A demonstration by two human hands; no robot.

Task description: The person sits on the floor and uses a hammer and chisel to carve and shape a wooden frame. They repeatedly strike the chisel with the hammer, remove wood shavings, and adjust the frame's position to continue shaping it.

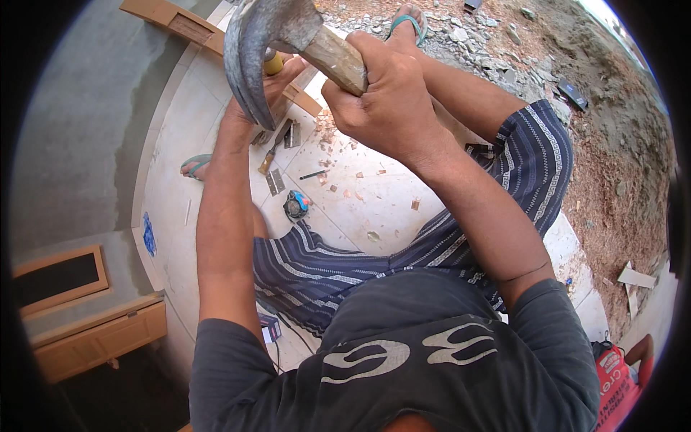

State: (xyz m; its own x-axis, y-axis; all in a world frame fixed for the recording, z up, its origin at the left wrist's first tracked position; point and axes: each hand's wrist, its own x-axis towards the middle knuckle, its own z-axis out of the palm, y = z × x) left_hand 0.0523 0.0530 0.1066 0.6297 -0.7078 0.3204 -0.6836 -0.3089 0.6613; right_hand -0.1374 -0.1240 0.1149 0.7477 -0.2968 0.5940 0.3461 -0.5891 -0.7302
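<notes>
My right hand (392, 97) is closed round the wooden handle of a claw hammer (332, 59), raised high near the camera. Behind the hammer's grey head, my left hand (288, 74) grips a yellow-handled tool, seemingly a chisel (273, 63); its blade is hidden. A long wooden board (181, 26) passes under my left hand, and its near end (304, 99) shows beside it. On the tiles below lie metal hinges (276, 182), a wooden-handled chisel (267, 160), a dark pencil (314, 175) and a tape measure (296, 207). Wood chips (328, 129) are scattered beside them.
My legs, in striped shorts (533, 158), spread around the white tiled floor (345, 216). Rubble (475, 50) and a sandy heap (612, 122) lie at the right. A grey wall (79, 129) and a wooden drawer front (101, 342) stand left. Another person's arm (639, 353) shows at lower right.
</notes>
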